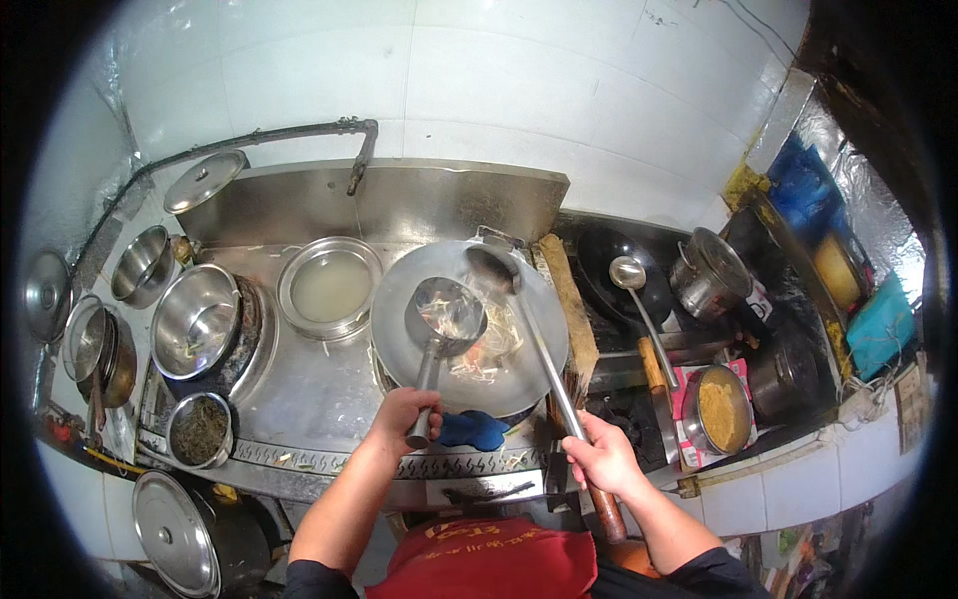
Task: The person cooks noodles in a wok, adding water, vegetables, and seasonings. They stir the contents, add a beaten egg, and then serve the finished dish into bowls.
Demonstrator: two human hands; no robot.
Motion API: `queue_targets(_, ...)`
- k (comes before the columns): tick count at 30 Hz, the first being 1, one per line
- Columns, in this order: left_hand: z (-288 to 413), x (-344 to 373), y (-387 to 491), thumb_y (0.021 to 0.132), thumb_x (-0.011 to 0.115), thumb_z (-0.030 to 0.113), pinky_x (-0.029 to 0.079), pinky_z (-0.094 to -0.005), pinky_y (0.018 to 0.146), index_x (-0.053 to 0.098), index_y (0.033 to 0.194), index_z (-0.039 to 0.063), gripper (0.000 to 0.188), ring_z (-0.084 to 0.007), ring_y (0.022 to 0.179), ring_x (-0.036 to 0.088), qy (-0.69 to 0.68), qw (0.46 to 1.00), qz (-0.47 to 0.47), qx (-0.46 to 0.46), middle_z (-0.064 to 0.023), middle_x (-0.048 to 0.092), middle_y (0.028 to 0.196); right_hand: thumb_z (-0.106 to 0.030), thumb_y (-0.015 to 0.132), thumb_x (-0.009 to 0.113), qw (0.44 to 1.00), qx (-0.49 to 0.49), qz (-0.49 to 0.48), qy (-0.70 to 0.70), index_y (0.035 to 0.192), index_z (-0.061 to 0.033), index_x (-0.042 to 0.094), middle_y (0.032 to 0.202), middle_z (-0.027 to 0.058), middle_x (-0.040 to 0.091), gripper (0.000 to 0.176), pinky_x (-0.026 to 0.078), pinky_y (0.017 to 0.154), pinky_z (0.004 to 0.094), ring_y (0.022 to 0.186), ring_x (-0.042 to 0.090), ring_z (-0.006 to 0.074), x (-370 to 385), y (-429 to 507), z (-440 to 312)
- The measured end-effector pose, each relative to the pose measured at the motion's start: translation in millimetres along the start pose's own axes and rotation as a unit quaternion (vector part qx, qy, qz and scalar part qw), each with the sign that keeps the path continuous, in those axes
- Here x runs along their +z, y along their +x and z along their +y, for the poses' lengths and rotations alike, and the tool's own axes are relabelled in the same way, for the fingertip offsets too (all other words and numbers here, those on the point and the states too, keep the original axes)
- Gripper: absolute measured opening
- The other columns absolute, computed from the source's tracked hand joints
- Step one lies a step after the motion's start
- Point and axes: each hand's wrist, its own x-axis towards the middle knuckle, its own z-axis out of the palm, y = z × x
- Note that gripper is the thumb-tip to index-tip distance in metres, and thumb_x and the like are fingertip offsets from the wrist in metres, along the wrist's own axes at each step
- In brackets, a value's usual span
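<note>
My left hand is closed round the handle of a metal scoop, whose bowl is over the left part of a large wok and shows pale shredded food inside. In my right hand is the long shaft of a wok ladle with a wooden grip end. The dark head of the ladle lies at the wok's upper right. Shredded food, pale with some red bits, lies in the wok below it, with steam around. A blue cloth is at the wok's near edge.
Left of the wok are a pot of cloudy liquid, a steel bowl and a small bowl of dark dried-looking food. To the right are a black wok, a second ladle, a lidded pot and a bowl of yellow food.
</note>
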Motion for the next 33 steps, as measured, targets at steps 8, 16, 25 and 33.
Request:
queue_targets(8, 16, 47, -35, 0.09, 0.058, 0.01, 0.054, -0.0523, 0.083, 0.049, 0.11, -0.013, 0.032, -0.0477, 0.091, 0.068, 0.726, 0.609, 0.267, 0.175, -0.0336, 0.068, 0.093, -0.014, 0.096, 0.058, 0.952, 0.004, -0.041, 0.305, 0.091, -0.0036, 0.054, 0.072, 0.0044, 0.055, 0.012, 0.043, 0.044, 0.0306, 0.053, 0.052, 0.0135, -23, 13, 31)
queue_targets(16, 6, 44, -18, 0.089, 0.054, 0.009, 0.054, -0.0539, 0.085, 0.041, 0.125, -0.012, 0.043, -0.0487, 0.091, 0.068, 0.754, 0.576, 0.279, 0.149, -0.0342, 0.068, 0.095, -0.01, 0.094, 0.057, 0.95, 0.027, -0.042, 0.309, 0.092, -0.0049, 0.053, 0.07, 0.0044, 0.053, 0.007, 0.043, 0.042, 0.0317, 0.051, 0.05, 0.0132, -32, 13, 36)
queue_targets(25, -30, -114, -89, 0.096, 0.06, 0.013, 0.046, -0.0364, 0.045, 0.056, 0.113, 0.008, 0.019, -0.0191, 0.052, 0.055, -0.029, 0.966, 0.099, 0.238, -0.007, 0.059, 0.073, -0.015, 0.097, 0.059, 0.96, -0.01, -0.054, 0.274, 0.104, -0.0078, 0.055, 0.069, 0.0028, 0.053, 0.011, 0.041, 0.038, 0.0293, 0.047, 0.048, 0.0125, -46, 2, 62)
queue_targets(33, -86, -196, -80, 0.091, 0.066, 0.025, 0.055, -0.0454, 0.083, 0.057, 0.118, -0.006, 0.042, -0.0391, 0.096, 0.068, 0.486, 0.731, 0.456, 0.146, -0.0298, 0.066, 0.115, -0.017, 0.095, 0.062, 0.963, 0.072, -0.052, 0.255, 0.117, -0.0039, 0.058, 0.07, 0.0058, 0.056, 0.026, 0.042, 0.037, 0.0307, 0.045, 0.048, 0.0143, -47, -3, 83)
